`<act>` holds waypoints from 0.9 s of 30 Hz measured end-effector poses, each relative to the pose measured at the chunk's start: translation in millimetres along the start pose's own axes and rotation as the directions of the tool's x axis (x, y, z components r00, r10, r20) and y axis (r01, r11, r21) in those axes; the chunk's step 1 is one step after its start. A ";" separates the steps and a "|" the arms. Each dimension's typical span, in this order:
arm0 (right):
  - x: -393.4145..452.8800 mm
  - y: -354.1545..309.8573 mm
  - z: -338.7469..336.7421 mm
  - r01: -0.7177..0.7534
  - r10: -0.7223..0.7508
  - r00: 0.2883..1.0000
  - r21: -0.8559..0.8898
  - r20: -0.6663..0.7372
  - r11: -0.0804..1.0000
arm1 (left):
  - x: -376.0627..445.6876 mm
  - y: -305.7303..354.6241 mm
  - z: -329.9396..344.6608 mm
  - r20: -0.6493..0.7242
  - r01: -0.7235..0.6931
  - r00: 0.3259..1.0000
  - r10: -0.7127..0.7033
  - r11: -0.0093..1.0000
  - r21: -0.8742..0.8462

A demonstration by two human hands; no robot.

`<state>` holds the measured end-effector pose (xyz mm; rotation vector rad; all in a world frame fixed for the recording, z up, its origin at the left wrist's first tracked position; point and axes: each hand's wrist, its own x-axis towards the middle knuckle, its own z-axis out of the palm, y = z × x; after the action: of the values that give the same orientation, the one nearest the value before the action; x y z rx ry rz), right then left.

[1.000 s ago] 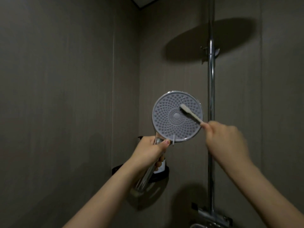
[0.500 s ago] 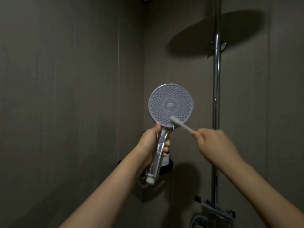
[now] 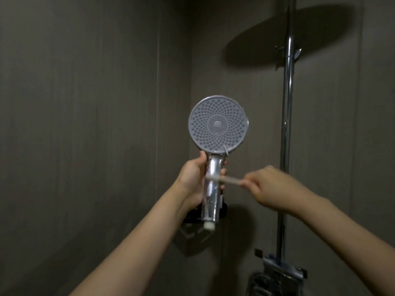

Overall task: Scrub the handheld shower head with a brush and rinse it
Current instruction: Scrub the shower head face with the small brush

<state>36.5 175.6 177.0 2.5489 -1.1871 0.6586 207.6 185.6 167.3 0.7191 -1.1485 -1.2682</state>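
Note:
The handheld shower head (image 3: 218, 124) is upright in mid-frame, its round grey nozzle face turned toward me. Its chrome handle (image 3: 211, 199) points down and ends in a white threaded tip, with no hose on it. My left hand (image 3: 195, 178) grips the handle just below the head. My right hand (image 3: 270, 186) pinches a small pale brush (image 3: 222, 179), blurred with motion. The brush lies level, and its bristled end rests across the chrome handle near my left fingers.
A chrome riser pipe (image 3: 287, 116) runs up the right wall. The mixer valve (image 3: 280, 276) sits at its base. A dark corner shelf (image 3: 192, 216) is behind the handle. Grey wall panels surround everything, with a large round shadow at the upper right.
The brush has gone from the nozzle face down past the lower rim to the chrome handle. The shower head has turned upright, and my left hand has shifted on the handle.

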 end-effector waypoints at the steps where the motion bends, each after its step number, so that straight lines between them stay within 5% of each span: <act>1: -1.7 -6.1 5.6 0.064 -0.062 0.992 -0.013 0.111 0.998 | 1.0 0.1 -0.6 -0.002 0.012 1.000 -0.012 1.000 -0.014; 3: -1.5 -14.1 17.1 0.149 -0.132 0.977 -0.097 0.165 0.984 | 2.9 -0.1 -1.6 -0.002 0.025 1.000 -0.025 0.999 -0.041; 6: 6.1 -5.2 12.5 0.009 -0.012 0.999 -0.054 -0.044 0.998 | 6.0 1.4 -4.0 -0.004 0.005 1.000 -0.005 1.000 -0.015; 11: 7.2 -8.6 20.1 0.166 -0.152 0.975 -0.079 0.163 0.983 | 5.1 3.4 -6.1 0.023 0.035 0.999 -0.035 0.999 0.010; 15: 21.1 6.7 3.4 -0.009 -0.004 0.989 -0.084 -0.151 0.996 | 7.0 0.5 -9.8 0.034 0.013 0.999 -0.013 1.000 -0.007; 20: 13.1 3.4 9.2 0.080 -0.072 0.992 -0.075 0.100 0.994 | 11.0 -2.9 -18.2 0.072 -0.007 0.997 0.008 1.000 -0.004; 23: 16.4 9.7 -1.6 -0.048 0.036 0.990 -0.084 -0.139 0.995 | 12.1 -7.7 -17.8 0.095 0.003 0.995 -0.002 1.000 -0.009; 27: 4.6 -3.8 11.2 0.150 -0.131 0.962 -0.061 0.241 0.987 | 13.3 -5.7 -11.2 0.087 -0.009 0.996 0.010 1.000 -0.010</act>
<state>45.4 170.5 169.5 2.6695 -1.0627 0.2757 214.8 169.7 162.0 0.6561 -1.2142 -1.3073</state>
